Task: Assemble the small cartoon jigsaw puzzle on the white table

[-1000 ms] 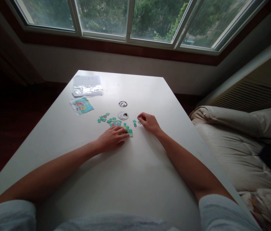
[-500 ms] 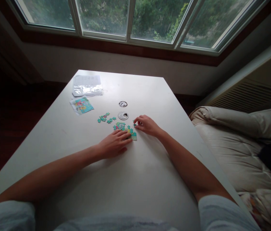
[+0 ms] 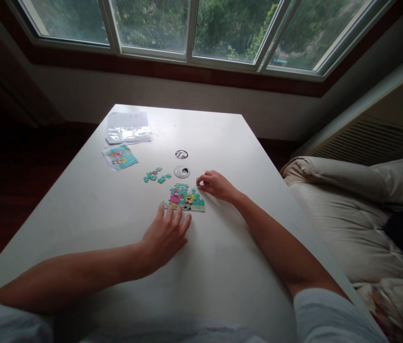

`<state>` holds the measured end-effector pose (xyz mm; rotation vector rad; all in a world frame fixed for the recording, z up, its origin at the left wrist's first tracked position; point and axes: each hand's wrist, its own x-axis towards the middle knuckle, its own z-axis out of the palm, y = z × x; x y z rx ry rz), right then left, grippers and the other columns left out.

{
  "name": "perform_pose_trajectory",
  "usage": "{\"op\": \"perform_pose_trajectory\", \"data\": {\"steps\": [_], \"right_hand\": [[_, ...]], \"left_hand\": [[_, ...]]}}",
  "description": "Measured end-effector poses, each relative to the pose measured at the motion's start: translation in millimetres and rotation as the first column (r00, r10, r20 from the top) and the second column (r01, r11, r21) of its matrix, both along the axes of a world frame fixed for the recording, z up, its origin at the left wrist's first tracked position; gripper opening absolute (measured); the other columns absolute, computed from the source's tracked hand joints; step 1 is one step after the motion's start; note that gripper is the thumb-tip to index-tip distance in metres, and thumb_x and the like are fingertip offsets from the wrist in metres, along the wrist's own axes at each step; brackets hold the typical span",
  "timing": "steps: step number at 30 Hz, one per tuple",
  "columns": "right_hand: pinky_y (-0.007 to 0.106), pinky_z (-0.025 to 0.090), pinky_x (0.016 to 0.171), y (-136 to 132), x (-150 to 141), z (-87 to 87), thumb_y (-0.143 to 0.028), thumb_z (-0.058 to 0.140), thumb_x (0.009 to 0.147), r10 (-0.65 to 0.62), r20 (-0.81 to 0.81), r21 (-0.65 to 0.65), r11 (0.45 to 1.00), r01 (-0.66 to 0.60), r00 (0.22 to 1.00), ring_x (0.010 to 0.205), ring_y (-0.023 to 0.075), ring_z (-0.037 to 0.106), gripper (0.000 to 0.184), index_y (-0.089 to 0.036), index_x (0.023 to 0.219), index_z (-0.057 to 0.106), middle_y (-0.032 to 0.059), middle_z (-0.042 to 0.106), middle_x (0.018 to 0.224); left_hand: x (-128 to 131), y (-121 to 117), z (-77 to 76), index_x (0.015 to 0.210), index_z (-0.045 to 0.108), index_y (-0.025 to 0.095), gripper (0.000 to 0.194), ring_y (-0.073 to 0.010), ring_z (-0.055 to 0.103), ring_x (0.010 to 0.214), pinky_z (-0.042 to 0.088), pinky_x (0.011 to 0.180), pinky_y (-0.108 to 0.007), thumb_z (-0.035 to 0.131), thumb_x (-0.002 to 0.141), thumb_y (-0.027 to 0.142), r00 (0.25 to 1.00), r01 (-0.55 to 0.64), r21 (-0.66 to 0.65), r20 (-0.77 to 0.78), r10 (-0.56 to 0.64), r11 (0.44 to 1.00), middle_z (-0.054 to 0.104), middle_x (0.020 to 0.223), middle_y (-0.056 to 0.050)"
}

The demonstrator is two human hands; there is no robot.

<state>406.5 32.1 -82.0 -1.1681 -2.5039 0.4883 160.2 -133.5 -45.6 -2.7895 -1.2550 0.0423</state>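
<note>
A partly joined jigsaw puzzle (image 3: 183, 199) lies on the white table, showing a pink starfish figure and a yellow square figure against teal. My left hand (image 3: 167, 233) is open at its lower edge, fingers spread, the tips at or just short of the border. To the puzzle's upper right, my right hand (image 3: 217, 185) pinches a small teal puzzle piece, mostly hidden by thumb and forefinger. Several loose puzzle pieces (image 3: 152, 176) are scattered to the upper left of the joined part.
Two round grommets (image 3: 182, 171) are set in the table (image 3: 216, 138) beyond the puzzle. A picture card (image 3: 120, 157) and a clear plastic packet with paper (image 3: 129, 127) lie at the far left. A cushioned cream seat (image 3: 337, 214) stands along the right side.
My left hand has drawn back toward me off the puzzle, uncovering its lower part, and its fingers have spread. My right hand stays nearly where it was, still pinching the piece.
</note>
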Motion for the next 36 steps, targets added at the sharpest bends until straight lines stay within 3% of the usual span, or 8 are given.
{"op": "perform_pose_trajectory", "data": {"steps": [5,13,20,25,29,32,36], "right_hand": [[0.029,0.041,0.079,3,7,3.5,-0.021,0.072,0.088,0.072,-0.028,-0.042,0.996,-0.073,0.997,0.085,0.0194,0.054,0.016,-0.024,0.103,0.077,0.0053,0.062,0.089],[0.031,0.042,0.084,2,6,6.0,-0.022,0.075,0.082,0.071,-0.024,-0.079,0.994,-0.073,0.997,0.093,0.021,0.054,0.017,-0.02,0.099,0.071,0.0069,0.064,0.098],[0.028,0.043,0.077,-2,1,5.1,-0.025,0.066,0.083,0.026,-0.279,-0.209,0.974,-0.087,0.96,0.084,0.0171,0.058,0.006,-0.02,0.086,0.066,0.0019,0.066,0.086],[0.026,0.04,0.066,-3,-3,3.5,-0.03,0.067,0.083,-0.093,-0.367,-0.208,0.978,0.015,0.926,0.067,0.0124,0.052,0.013,-0.019,0.089,0.066,-0.0018,0.064,0.075],[0.026,0.041,0.063,-5,-7,4.5,-0.031,0.068,0.084,-0.164,-0.416,-0.197,0.977,0.088,0.894,0.065,0.0121,0.054,0.014,-0.019,0.091,0.067,-0.0004,0.068,0.077],[0.025,0.046,0.062,-7,-10,4.0,-0.034,0.068,0.084,-0.174,-0.47,-0.336,0.942,0.007,0.866,0.066,0.0138,0.063,0.019,-0.019,0.095,0.066,0.0005,0.07,0.078],[0.024,0.048,0.058,-7,-10,0.9,-0.035,0.069,0.084,-0.128,-0.444,-0.51,0.85,-0.133,0.887,0.068,0.0162,0.069,0.02,-0.019,0.096,0.064,-0.0004,0.069,0.073]], "left_hand": [[-6,3,6.6,0.13,0.057,0.016,0.058,-0.0429,0.059,0.113,0.045,0.091,-0.059,0.073,0.084,0.046,0.996,-0.062,-0.023,-0.058,0.061,0.998,0.057,0.137,-0.028],[-5,4,1.2,0.128,0.057,0.016,0.059,-0.0408,0.061,0.109,0.047,0.087,-0.054,0.075,0.082,0.047,0.998,-0.023,-0.027,-0.055,0.021,0.999,0.054,0.141,-0.027],[-4,5,4.2,0.134,0.055,0.015,0.06,-0.0409,0.057,0.119,0.047,0.091,-0.054,0.071,0.086,0.048,0.994,-0.029,-0.062,-0.106,0.022,0.998,0.051,0.145,-0.026],[-2,5,8.4,0.142,0.048,0.014,0.064,-0.0397,0.051,0.13,0.045,0.096,-0.05,0.066,0.09,0.048,0.992,-0.013,-0.13,-0.128,-0.004,0.991,0.045,0.151,-0.025],[-1,4,7.6,0.142,0.048,0.014,0.064,-0.0385,0.05,0.13,0.045,0.096,-0.048,0.065,0.091,0.049,0.993,0.002,-0.124,-0.12,-0.017,0.992,0.046,0.15,-0.024],[-1,5,7.4,0.141,0.049,0.015,0.062,-0.0372,0.052,0.127,0.045,0.096,-0.047,0.065,0.091,0.048,0.993,0.006,-0.118,-0.117,-0.02,0.993,0.048,0.148,-0.023],[-1,5,8.3,0.138,0.051,0.015,0.061,-0.0364,0.053,0.124,0.046,0.094,-0.046,0.066,0.09,0.048,0.993,0.006,-0.114,-0.116,-0.019,0.993,0.05,0.146,-0.022]]}}
